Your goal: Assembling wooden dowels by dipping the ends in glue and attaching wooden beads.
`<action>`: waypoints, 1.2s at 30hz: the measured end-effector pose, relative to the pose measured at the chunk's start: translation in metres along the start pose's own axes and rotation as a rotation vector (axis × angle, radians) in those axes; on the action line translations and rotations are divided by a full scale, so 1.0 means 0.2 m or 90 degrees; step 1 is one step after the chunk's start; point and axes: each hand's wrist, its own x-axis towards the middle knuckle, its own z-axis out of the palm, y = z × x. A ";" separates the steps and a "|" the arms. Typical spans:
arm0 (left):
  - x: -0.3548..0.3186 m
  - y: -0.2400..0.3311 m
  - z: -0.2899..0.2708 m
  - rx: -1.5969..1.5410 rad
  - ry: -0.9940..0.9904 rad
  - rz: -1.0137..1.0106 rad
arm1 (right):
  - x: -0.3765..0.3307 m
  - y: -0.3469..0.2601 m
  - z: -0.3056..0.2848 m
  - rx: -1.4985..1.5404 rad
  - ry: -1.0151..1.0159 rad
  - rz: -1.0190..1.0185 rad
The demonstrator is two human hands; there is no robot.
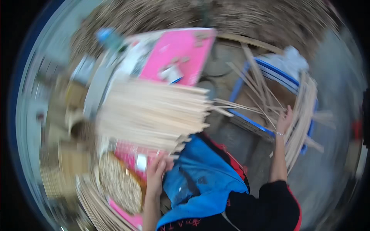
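A wide layer of pale, flat wooden strips [152, 111] lies side by side across the work table on my left, with uneven ends toward me. At its near right corner is my left hand [157, 171], its fingers loosely spread beside the strip ends and gripping nothing I can see. My right hand [284, 121] reaches over a blue-rimmed crate [237, 90], its fingers apart. Just right of that hand, a bundle of long strips [302, 119] lies along the crate's side. Several loose strips [258, 79] stick out of the crate at angles. Motion blurs the fingertips.
A pink board [177, 50] with a small white-and-blue object [171, 74] lies at the table's far side. A bottle [110, 37] stands far left. Nearer are an oval tray of small pale pieces [120, 183] and more strips [102, 210]. A blue cloth [204, 165] covers my lap.
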 end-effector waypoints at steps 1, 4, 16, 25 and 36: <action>0.01 0.00 -0.04 -0.018 0.000 0.003 | 0.02 -0.30 0.00 0.175 -0.030 0.031; 0.01 -0.01 -0.14 -0.066 -0.028 0.061 | -0.12 -1.30 0.02 0.427 -0.276 -0.031; -0.33 -0.56 -1.30 0.550 0.356 0.221 | -1.00 -2.06 0.43 0.020 -0.497 -0.695; -0.27 -0.44 -1.26 0.769 0.253 0.194 | -0.99 -2.11 0.53 0.075 -0.675 -0.490; -0.46 -0.50 -1.11 0.108 0.439 0.193 | -1.00 -2.51 0.25 0.565 -0.657 -0.550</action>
